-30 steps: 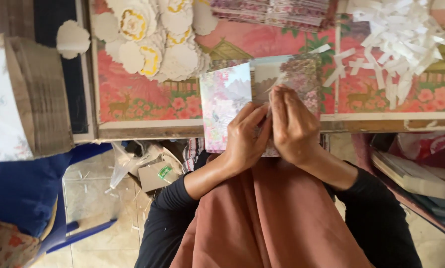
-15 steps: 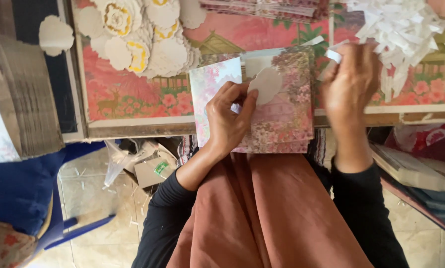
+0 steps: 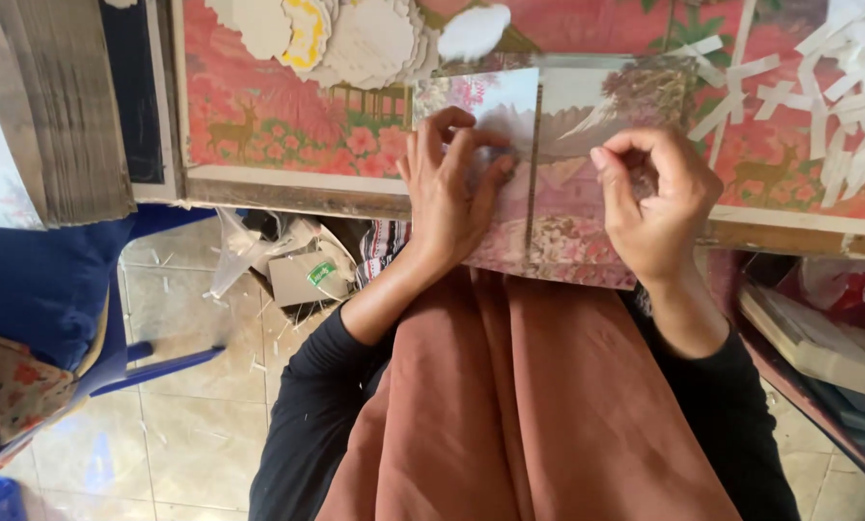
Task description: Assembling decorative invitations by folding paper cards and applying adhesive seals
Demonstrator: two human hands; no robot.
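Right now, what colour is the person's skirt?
Rusty brown skirt, plain with no pattern; the head view shows it.

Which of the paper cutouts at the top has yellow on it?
The scalloped cutout with yellow, lying in the pile of plain white cutouts. The others show no yellow.

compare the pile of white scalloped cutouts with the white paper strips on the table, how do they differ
The scalloped cutouts are broad rounded pieces, overlapped in a pile at the table's top left; one shows yellow. The paper strips are narrow straight slips, scattered loosely at the right. Both are white paper on the red patterned table.
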